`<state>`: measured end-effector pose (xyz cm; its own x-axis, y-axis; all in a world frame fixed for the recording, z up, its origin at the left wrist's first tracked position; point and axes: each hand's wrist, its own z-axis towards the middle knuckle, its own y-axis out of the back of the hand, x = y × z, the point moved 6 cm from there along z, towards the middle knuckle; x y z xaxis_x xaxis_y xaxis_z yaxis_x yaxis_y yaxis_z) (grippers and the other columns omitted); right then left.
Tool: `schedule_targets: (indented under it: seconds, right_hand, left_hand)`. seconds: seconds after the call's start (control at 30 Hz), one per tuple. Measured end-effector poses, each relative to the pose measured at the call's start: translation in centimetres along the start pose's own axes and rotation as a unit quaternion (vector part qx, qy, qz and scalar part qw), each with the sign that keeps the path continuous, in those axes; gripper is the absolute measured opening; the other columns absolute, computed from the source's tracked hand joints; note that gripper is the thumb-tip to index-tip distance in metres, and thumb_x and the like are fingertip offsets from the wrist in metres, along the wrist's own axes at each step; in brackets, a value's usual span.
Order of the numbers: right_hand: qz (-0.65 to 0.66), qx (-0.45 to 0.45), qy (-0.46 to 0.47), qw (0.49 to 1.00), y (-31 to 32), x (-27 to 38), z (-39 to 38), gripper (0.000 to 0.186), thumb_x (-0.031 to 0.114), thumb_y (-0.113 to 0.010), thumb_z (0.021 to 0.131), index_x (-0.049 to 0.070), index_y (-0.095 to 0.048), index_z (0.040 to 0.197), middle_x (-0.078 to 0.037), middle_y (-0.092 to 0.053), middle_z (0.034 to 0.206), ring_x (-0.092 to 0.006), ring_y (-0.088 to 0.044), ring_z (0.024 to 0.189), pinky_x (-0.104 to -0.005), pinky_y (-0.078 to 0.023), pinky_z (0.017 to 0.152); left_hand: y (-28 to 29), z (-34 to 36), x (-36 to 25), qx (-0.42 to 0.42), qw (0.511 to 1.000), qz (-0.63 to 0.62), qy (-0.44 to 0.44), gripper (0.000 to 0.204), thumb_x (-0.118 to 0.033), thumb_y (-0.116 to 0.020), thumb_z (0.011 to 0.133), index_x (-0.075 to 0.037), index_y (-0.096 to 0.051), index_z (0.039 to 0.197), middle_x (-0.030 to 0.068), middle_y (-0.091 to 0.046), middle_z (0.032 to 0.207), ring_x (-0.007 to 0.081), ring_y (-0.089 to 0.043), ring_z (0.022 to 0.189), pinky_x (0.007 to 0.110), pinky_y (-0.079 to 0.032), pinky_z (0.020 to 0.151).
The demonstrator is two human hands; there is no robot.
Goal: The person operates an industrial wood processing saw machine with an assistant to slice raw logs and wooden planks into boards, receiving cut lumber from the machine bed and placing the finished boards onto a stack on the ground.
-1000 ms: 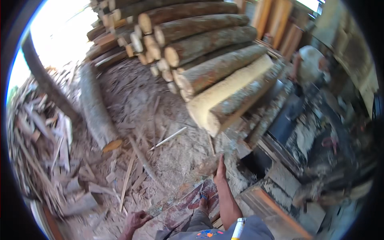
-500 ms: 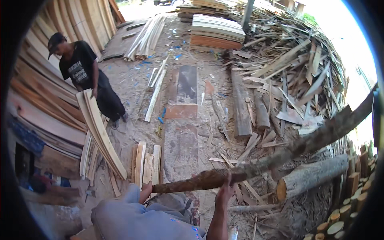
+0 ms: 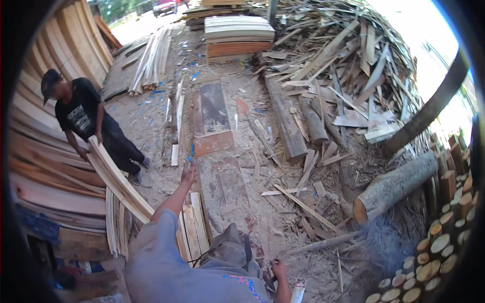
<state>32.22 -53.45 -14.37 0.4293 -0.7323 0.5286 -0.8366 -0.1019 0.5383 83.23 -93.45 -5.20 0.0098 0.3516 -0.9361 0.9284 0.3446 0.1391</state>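
Observation:
My left hand (image 3: pixel 188 172) is stretched forward over the dusty ground, fingers loosely apart and holding nothing, beyond a short stack of pale boards (image 3: pixel 197 222). My right hand (image 3: pixel 278 268) is low beside my grey shorts (image 3: pixel 222 252), fingers curled; what it holds, if anything, I cannot make out. At the right lies a sawn log (image 3: pixel 394 187), with a bluish grey haze (image 3: pixel 386 242) below it.
A co-worker (image 3: pixel 81 116) at left grips long pale boards (image 3: pixel 121 184) beside leaning planks (image 3: pixel 70 30). A board stack (image 3: pixel 237 40) stands ahead, an offcut pile (image 3: pixel 343 55) at back right, cut log ends (image 3: pixel 439 245) at lower right.
The view has swung round from the log stack. The bark-covered slab has left my hands. My left arm now reaches forward and my right hand is lower. The co-worker's boards have shifted.

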Motion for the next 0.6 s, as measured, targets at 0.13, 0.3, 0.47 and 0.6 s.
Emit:
schedule_targets:
  seconds: [0.13,0.3,0.47,0.6]
  right_hand:
    - [0.168,-0.41,-0.196,0.875,12.2,-20.5,-15.5,0.027,0.027,-0.06,0.084,0.002,-0.063,0.096,-0.013,-0.066,0.079,-0.0213,-0.062,0.055,-0.0347,-0.049,0.055]
    - [0.353,-0.639,-0.262,0.631,11.3,-35.1,-31.6,0.025,0.025,-0.057,0.09,0.002,-0.061,0.101,-0.008,-0.068,0.079,-0.0132,-0.063,0.06,-0.0264,-0.049,0.052]
    - [0.375,-0.516,-0.468,0.612,-5.8,-37.7,-38.6,0.036,0.038,-0.058,0.083,0.008,-0.064,0.103,-0.015,-0.067,0.095,-0.028,-0.065,0.088,-0.0375,-0.05,0.077]
    - [0.502,-0.382,-0.621,0.466,-28.9,-32.9,-39.5,0.038,0.039,-0.049,0.083,0.006,-0.069,0.083,-0.013,-0.068,0.074,-0.0269,-0.068,0.068,-0.0394,-0.053,0.072]
  left_hand:
    - [-17.1,-4.7,3.3,0.211,0.958,0.19,0.049,0.052,-0.05,-0.052,0.089,-0.01,-0.047,0.122,0.0073,-0.063,0.081,0.0118,-0.057,0.06,0.027,-0.042,0.045]
    - [-34.3,-30.2,14.0,0.532,0.755,0.375,0.073,0.059,-0.05,-0.047,0.092,-0.007,-0.038,0.131,0.0121,-0.061,0.111,0.022,-0.062,0.09,0.035,-0.048,0.073]
    - [-37.4,-57.7,19.6,0.766,0.418,0.481,0.088,0.06,-0.046,-0.05,0.092,-0.006,-0.036,0.136,0.0138,-0.06,0.115,0.024,-0.062,0.097,0.036,-0.048,0.079]
    - [-41.0,-65.8,25.1,0.769,0.249,0.588,0.012,0.058,-0.044,-0.053,0.091,-0.005,-0.041,0.132,0.0137,-0.062,0.111,0.023,-0.062,0.093,0.038,-0.049,0.076]
